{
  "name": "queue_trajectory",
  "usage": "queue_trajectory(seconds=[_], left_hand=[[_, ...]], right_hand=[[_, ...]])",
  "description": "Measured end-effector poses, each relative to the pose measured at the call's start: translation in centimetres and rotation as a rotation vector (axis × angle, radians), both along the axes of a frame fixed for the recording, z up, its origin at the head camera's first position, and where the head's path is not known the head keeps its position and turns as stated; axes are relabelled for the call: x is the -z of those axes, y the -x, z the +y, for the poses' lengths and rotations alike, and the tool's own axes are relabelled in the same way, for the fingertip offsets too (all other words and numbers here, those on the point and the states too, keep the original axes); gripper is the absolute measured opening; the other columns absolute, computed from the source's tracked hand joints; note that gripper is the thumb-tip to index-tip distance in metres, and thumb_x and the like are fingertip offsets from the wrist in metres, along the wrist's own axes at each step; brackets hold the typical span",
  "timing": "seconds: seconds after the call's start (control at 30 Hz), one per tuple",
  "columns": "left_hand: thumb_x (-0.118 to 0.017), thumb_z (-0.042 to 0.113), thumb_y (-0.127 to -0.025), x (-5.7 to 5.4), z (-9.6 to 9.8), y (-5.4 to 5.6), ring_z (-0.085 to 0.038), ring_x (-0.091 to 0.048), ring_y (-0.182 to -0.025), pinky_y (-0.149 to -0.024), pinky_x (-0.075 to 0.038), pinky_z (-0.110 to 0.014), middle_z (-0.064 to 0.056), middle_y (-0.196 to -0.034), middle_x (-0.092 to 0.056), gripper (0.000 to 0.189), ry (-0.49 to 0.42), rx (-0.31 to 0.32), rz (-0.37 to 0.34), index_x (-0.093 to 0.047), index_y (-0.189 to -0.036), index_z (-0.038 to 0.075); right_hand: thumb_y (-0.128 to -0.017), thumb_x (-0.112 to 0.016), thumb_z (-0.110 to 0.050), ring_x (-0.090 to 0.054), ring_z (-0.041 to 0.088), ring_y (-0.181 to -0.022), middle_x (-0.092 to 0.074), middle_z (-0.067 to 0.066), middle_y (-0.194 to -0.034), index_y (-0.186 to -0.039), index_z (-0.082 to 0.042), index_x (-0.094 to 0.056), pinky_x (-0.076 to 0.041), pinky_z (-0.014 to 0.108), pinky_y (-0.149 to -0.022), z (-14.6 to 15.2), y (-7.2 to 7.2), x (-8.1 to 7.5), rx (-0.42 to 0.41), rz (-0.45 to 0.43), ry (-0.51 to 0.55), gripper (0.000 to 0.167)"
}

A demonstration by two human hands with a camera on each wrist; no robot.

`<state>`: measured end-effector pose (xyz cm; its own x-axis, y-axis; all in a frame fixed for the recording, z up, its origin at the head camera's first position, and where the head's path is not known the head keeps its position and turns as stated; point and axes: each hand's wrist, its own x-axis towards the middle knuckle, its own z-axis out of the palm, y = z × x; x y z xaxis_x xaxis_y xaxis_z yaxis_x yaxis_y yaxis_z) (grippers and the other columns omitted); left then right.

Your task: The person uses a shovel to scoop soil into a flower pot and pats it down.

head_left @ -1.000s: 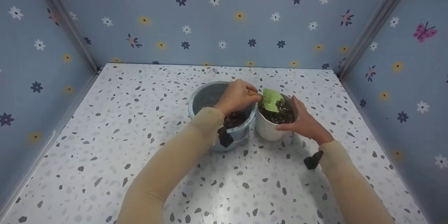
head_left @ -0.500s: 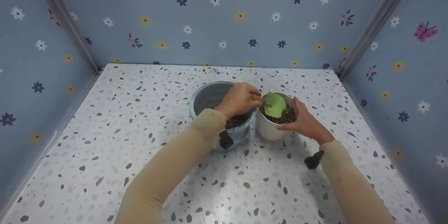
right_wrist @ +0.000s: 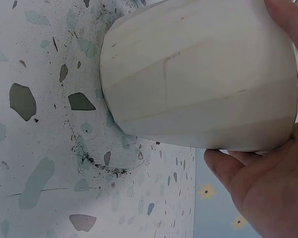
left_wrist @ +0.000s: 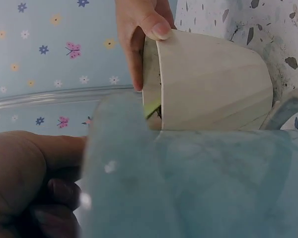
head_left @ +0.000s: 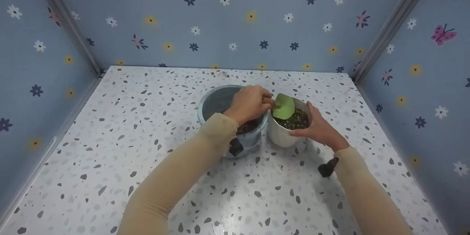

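Observation:
In the head view my left hand [head_left: 249, 102] grips the handle of a garden trowel, holding it over the rim of a light blue bucket. The trowel's green blade [head_left: 284, 106] is above dark soil [head_left: 296, 119] in a white pot [head_left: 282, 137]; whether its edge touches the soil is hard to tell. My right hand [head_left: 323, 130] holds the pot's right side, thumb in front and fingers behind. The right wrist view shows the pot's wall [right_wrist: 203, 74] between thumb and fingers. In the left wrist view the bucket wall [left_wrist: 198, 183] hides most of the trowel.
The blue bucket [head_left: 201, 112] stands left of the pot, close against it, with dark soil [head_left: 248, 126] inside. Both stand on a speckled white table [head_left: 110, 147]. Crumbs of soil [right_wrist: 107, 166] lie near the pot's base. Flower-patterned walls [head_left: 235, 18] enclose the back and sides.
The trowel blade dipped down and right over the pot's soil, then came back up and left and turned slightly. My right hand and the pot have stayed in place.

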<state>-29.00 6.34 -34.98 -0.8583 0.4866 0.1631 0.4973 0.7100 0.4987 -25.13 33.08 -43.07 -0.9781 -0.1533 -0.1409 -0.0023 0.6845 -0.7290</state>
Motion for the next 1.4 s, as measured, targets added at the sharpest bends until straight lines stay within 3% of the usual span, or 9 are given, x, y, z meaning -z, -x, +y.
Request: queue_trajectory(seconds=[0.17, 0.5, 0.7, 0.93, 1.2, 1.4], left_hand=[[-0.065, 0.019, -0.092, -0.5, -0.6, -0.1, -0.022, -0.069, -0.098, -0.08, -0.054, -0.04, 0.004, -0.107, -0.074, 0.021, 0.008, -0.027, 0.022, -0.077, -0.11, 0.02], [-0.073, 0.025, -0.091, -1.4, -2.9, -0.1, -0.017, -0.069, -0.089, -0.077, -0.054, -0.029, -0.003, -0.105, -0.074, 0.023, -0.092, -0.009, -0.047, -0.076, -0.107, 0.01], [-0.076, 0.028, -0.089, -2.1, -5.5, -0.1, -0.015, -0.067, -0.097, -0.083, -0.053, -0.027, -0.001, -0.107, -0.074, 0.026, -0.197, 0.02, -0.061, -0.076, -0.109, 0.012], [-0.074, 0.025, -0.087, -2.6, -9.1, -0.2, -0.014, -0.065, -0.093, -0.083, -0.051, -0.03, -0.001, -0.102, -0.073, 0.021, -0.317, 0.03, -0.066, -0.078, -0.104, 0.012], [-0.072, 0.021, -0.092, -3.4, -12.9, -0.6, -0.018, -0.068, -0.092, -0.08, -0.054, -0.036, -0.006, -0.105, -0.073, 0.025, -0.246, -0.006, -0.071, -0.075, -0.112, 0.008], [-0.068, 0.014, -0.094, -3.2, -14.2, -0.8, -0.019, -0.067, -0.099, -0.082, -0.055, -0.036, -0.007, -0.113, -0.071, 0.024, -0.145, -0.028, -0.074, -0.073, -0.117, 0.009]], right_hand=[[-0.068, -0.086, -0.057, -0.006, 0.041, -0.147, 0.006, 0.022, -0.162, -0.157, -0.011, 0.013, -0.009, 0.059, -0.115, -0.1, 0.3, -0.1, 0.002, 0.001, 0.017, 0.141], [-0.069, -0.084, -0.059, -0.002, 0.041, -0.148, 0.009, 0.019, -0.163, -0.157, -0.014, 0.014, -0.011, 0.063, -0.114, -0.1, 0.1, -0.3, 0.006, -0.021, -0.009, 0.139], [-0.071, -0.083, -0.058, -0.001, 0.042, -0.147, 0.01, 0.018, -0.163, -0.157, -0.016, 0.014, -0.01, 0.064, -0.113, -0.1, -0.1, -0.2, -0.006, -0.019, -0.019, 0.137], [-0.073, -0.084, -0.055, -0.003, 0.044, -0.147, 0.008, 0.021, -0.162, -0.157, -0.011, 0.014, -0.011, 0.065, -0.113, 0.1, -0.4, -0.4, 0.002, -0.024, 0.0, 0.136], [-0.075, -0.084, -0.049, -0.004, 0.044, -0.147, 0.006, 0.022, -0.162, -0.157, -0.01, 0.013, -0.011, 0.065, -0.113, 0.0, -0.3, -0.4, -0.013, -0.018, 0.029, 0.133], [-0.074, -0.085, -0.05, -0.006, 0.043, -0.147, 0.005, 0.022, -0.162, -0.157, -0.011, 0.014, -0.012, 0.064, -0.113, -0.2, -0.3, -0.3, -0.006, -0.035, 0.039, 0.134]])
